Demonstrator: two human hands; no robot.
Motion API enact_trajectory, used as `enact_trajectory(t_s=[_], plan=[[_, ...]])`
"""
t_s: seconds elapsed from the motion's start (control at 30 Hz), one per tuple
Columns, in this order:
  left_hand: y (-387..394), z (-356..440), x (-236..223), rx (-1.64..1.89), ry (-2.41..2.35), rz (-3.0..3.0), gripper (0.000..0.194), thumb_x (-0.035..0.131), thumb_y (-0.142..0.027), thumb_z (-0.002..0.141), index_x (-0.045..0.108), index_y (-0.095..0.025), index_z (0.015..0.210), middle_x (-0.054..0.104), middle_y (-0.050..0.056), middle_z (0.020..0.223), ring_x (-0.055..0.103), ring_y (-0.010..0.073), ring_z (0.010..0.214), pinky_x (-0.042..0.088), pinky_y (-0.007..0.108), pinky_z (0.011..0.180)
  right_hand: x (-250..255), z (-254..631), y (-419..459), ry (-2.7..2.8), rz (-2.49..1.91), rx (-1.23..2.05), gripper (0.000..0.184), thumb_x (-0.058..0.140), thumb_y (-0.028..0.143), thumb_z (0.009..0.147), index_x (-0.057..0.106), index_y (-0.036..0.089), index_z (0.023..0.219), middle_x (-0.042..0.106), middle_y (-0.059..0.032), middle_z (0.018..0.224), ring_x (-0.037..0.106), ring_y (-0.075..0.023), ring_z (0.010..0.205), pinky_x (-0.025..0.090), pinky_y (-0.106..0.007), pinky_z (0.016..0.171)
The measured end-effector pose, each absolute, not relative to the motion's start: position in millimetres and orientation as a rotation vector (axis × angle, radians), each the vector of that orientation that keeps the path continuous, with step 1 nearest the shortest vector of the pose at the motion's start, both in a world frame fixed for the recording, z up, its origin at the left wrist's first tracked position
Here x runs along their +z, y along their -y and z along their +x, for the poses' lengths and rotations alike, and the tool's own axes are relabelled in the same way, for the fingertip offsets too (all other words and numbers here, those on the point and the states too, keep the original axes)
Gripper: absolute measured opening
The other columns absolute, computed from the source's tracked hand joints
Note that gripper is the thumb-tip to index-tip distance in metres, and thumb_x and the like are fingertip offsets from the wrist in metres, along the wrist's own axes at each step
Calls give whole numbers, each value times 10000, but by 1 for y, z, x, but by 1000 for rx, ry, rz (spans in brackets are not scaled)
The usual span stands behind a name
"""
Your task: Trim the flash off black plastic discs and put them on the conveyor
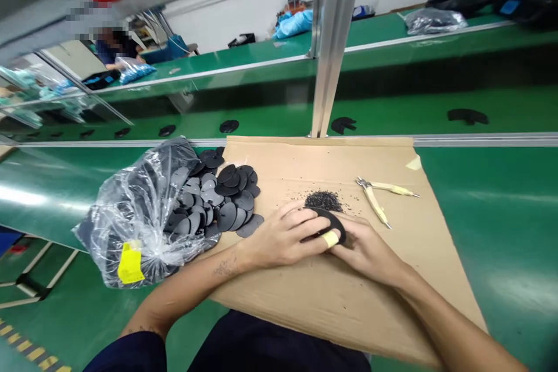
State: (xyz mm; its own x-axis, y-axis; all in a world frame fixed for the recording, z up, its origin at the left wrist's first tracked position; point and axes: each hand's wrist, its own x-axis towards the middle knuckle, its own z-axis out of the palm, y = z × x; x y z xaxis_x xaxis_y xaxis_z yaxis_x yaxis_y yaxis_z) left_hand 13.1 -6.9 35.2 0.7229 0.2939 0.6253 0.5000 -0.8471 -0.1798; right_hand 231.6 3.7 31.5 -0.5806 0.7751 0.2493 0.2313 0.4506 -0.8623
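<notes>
Both hands on one black disc point(336, 226), above the cardboard sheet point(344, 302), just on the near side of a heap of small black bits point(323, 200). Left hand point(296, 235): grip closed on the disc, fingers over its near face, yellow wrap point(331, 238) on one finger. Right hand point(368, 250): grip on the disc's right edge, some fingertips hidden behind. Disc tilted, mostly covered by fingers.

Nippers point(376, 206) with yellow handles lie spread on the cardboard, right of the heap — neither hand touching them. Loose discs point(238, 203) overlap in a pile left of the heap, by the mouth of a clear plastic bag point(139, 192) with a yellow label point(131, 263). Green worktop point(492, 215) under it all. Farther back, more flat black pieces point(229, 126) lie spaced out in a row — some cut-out shapes at right.
</notes>
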Motion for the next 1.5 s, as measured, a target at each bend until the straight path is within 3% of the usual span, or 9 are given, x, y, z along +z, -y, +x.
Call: enact_trajectory(t_s=[0.17,0.27,0.37,0.5,0.67,0.8,0.97,1.37,1.5], plan=[[15,8,29,-1270,606,-2651,201,479,-139,1005,648,-165,1110,704,45,976,630,148,955,563,303,880,31,227,4,2180,-830,1093,148,548,283,948,641,194,875,621,-25,768,554,-148,659,484,-264,612],[20,5,23,-1638,1010,-2735,149,552,-181,994,639,-159,1113,694,40,906,633,131,838,550,249,731,29,223,6,2086,-1032,1185,176,572,306,942,624,193,818,576,3,700,509,-125,609,422,-242,541],[23,4,16,-1843,1575,-2835,155,596,-282,987,644,-152,1056,662,33,852,612,120,757,510,231,656,27,222,5,1822,-1163,1493,246,650,414,915,608,195,812,536,33,626,520,-113,537,420,-229,474],[22,7,9,-1792,1864,-2925,192,594,-336,981,655,-154,993,654,56,929,621,158,883,511,264,746,28,222,2,1531,-1153,1816,347,741,514,861,602,196,872,581,42,612,583,-116,472,480,-229,449],[23,10,3,-1839,1936,-2854,173,598,-338,971,619,-167,986,605,52,956,593,169,922,505,282,786,28,219,4,1472,-1150,1822,320,741,493,879,623,198,911,626,34,655,615,-116,495,518,-226,468],[27,13,0,-1887,2019,-2884,189,553,-319,993,555,-172,1112,619,43,975,618,154,890,523,279,798,26,217,9,1486,-1165,1765,328,747,510,872,628,213,945,620,36,670,636,-129,532,547,-240,501],[30,15,2,-1784,1883,-2912,247,476,-291,1021,501,-171,1237,646,91,1172,635,188,1077,532,303,915,24,215,12,1549,-1128,1773,312,747,499,873,617,223,940,619,23,716,682,-155,601,584,-254,554],[26,12,2,-1706,1785,-2981,219,453,-310,1039,503,-179,1208,657,70,1071,650,178,982,548,289,841,21,213,14,1582,-1117,1718,317,732,507,881,595,229,945,594,20,743,662,-155,608,564,-264,549],[29,14,0,-1679,1689,-3057,214,441,-293,1045,491,-180,1220,668,66,1054,664,171,952,556,286,834,19,214,12,1732,-1121,1543,318,673,483,929,553,218,800,488,39,653,508,-109,539,436,-227,480]])
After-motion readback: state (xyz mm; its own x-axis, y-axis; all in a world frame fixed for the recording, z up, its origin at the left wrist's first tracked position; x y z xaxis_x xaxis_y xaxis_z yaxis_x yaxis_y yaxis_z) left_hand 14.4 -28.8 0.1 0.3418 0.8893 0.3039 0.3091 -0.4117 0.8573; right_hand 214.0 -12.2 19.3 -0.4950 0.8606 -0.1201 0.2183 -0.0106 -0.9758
